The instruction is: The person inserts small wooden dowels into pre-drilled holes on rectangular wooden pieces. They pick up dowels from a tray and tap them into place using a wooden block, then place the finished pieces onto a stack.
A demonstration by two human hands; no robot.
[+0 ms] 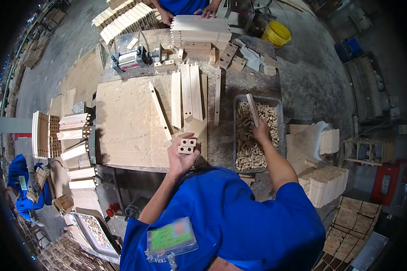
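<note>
Near the front of the workbench, my left hand [182, 159] is closed around small wooden blocks [187, 146], whose ends show dark drilled holes. My right hand [261, 132] reaches into a dark tray [235, 135] heaped with wooden dowels [251, 153]. A narrow wooden stick [252, 108] rises from its closed fingers, slanting over the dowels. Beyond my left hand lie several long wooden slats [192, 92] side by side, some with holes near their ends. One drilled strip [160, 110] lies at an angle to their left, and another strip [217, 97] is to their right.
Across the bench, a person's hands [208, 11] rest at a stack of slats [199, 34]. A metal clamp device [131, 59] stands at the far left, a yellow bucket [276, 34] behind right. Slat stacks flank the bench [47, 135]. Cardboard [126, 122] covers its left part.
</note>
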